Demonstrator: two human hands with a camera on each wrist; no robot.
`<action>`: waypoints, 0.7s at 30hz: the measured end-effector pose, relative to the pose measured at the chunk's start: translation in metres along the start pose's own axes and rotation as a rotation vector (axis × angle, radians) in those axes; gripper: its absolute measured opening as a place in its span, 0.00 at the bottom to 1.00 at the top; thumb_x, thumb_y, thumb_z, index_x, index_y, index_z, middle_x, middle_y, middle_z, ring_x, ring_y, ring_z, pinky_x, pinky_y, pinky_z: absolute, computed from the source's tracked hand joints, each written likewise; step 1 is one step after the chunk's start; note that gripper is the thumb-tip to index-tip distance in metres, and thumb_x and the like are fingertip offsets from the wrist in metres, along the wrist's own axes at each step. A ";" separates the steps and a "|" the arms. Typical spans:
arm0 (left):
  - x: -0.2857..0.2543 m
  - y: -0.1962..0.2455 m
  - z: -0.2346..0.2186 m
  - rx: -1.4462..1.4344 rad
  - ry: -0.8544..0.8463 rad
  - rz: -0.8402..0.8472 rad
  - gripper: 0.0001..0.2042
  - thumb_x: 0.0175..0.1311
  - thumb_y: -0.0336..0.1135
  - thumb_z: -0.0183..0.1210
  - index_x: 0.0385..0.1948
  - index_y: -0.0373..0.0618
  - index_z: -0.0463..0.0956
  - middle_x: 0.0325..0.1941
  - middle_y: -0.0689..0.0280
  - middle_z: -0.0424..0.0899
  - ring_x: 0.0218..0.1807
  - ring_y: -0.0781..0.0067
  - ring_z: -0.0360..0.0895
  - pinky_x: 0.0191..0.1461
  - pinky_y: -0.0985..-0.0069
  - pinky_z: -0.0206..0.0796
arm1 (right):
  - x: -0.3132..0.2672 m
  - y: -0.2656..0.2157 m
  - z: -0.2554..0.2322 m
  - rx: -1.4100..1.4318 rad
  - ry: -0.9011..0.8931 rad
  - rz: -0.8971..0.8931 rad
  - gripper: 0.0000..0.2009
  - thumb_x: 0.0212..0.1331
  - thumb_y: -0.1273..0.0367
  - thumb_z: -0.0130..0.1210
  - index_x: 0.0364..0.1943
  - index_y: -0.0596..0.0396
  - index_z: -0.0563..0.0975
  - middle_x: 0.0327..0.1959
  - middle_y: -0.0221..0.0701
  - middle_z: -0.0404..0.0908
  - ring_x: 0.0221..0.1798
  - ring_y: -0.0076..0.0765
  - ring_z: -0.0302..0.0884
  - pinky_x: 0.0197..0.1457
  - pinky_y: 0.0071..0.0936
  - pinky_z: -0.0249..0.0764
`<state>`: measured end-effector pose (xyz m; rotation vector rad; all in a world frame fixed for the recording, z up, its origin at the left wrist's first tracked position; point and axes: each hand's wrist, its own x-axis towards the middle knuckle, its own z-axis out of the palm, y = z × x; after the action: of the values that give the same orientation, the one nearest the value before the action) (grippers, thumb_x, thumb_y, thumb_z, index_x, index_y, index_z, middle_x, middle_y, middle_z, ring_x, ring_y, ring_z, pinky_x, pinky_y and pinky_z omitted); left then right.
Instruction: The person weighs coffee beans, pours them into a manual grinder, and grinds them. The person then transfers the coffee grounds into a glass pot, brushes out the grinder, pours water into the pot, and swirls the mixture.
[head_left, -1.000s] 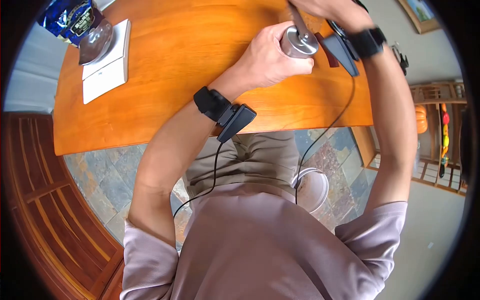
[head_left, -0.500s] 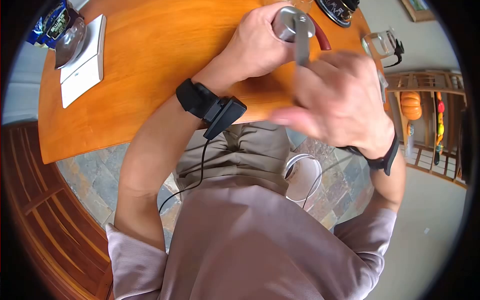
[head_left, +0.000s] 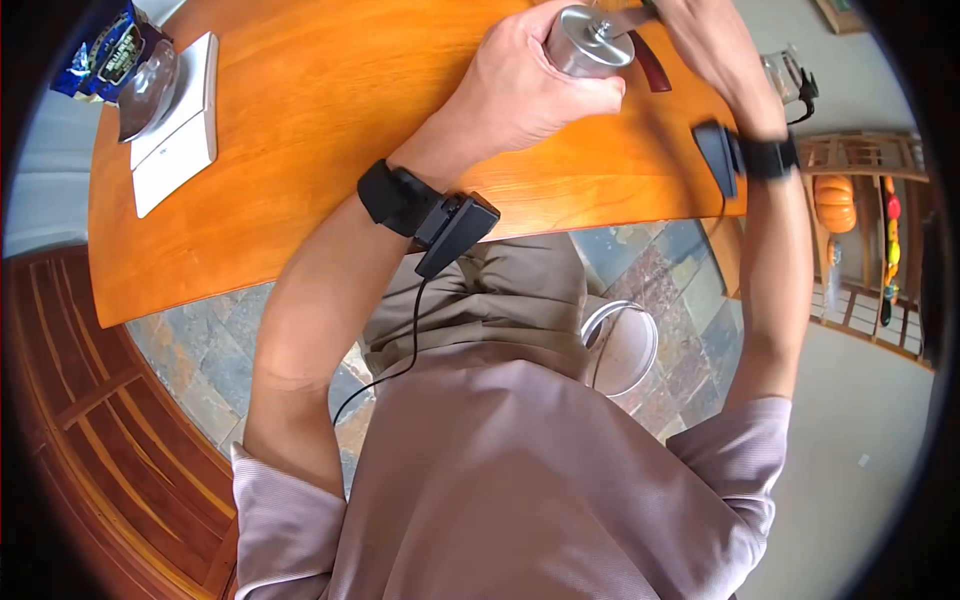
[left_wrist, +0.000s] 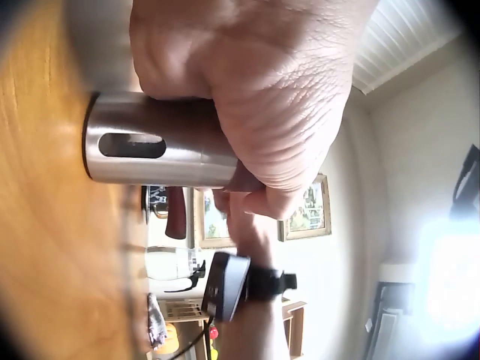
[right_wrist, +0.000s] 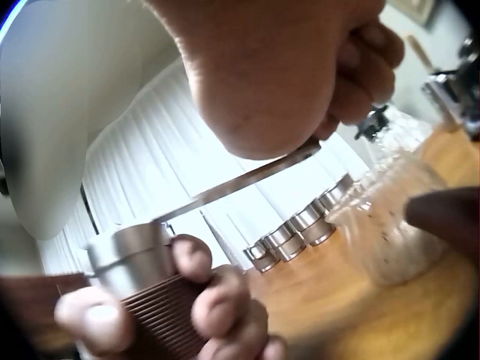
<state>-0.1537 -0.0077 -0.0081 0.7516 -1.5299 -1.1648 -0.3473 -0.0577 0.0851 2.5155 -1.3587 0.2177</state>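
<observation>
The left hand (head_left: 525,95) grips a metal cylindrical grinder (head_left: 590,48) near the table's far side. In the left wrist view the grinder (left_wrist: 199,161) stands upright, a slot in its wall, with the left hand (left_wrist: 255,82) around its upper part. The right wrist view shows a ribbed brown band (right_wrist: 165,315) under the left hand's fingers (right_wrist: 221,300). A flat crank (right_wrist: 240,182) runs from the grinder's top to the right hand (right_wrist: 277,75), whose curled fingers hold its outer end; the end itself is hidden. In the head view the right hand (head_left: 700,35) is partly cut off.
At the table's left lie a white flat object (head_left: 175,165), a transparent brownish dish (head_left: 150,95) and a blue bag (head_left: 110,55). Beyond the grinder are a dark red handle (head_left: 652,68), a glass carafe (head_left: 785,78), a glass vessel (right_wrist: 390,225) and several metal-rimmed containers (right_wrist: 307,221).
Half a second ago the right hand and crank were on the person's side of the grinder; they now point away, up and right. The left hand keeps its grip, and the head view has shifted slightly.
</observation>
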 end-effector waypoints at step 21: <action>-0.017 -0.008 -0.005 0.195 -0.116 -0.052 0.12 0.56 0.25 0.68 0.42 0.38 0.80 0.34 0.68 0.85 0.35 0.79 0.82 0.41 0.79 0.74 | 0.091 -0.082 -0.030 -0.133 -0.162 -0.823 0.15 0.63 0.64 0.53 0.35 0.63 0.85 0.38 0.46 0.86 0.42 0.52 0.84 0.48 0.45 0.78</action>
<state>-0.1454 0.0035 -0.0220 0.8705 -1.7484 -1.1238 -0.2295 -0.0779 0.1237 2.7682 -0.2727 -0.2403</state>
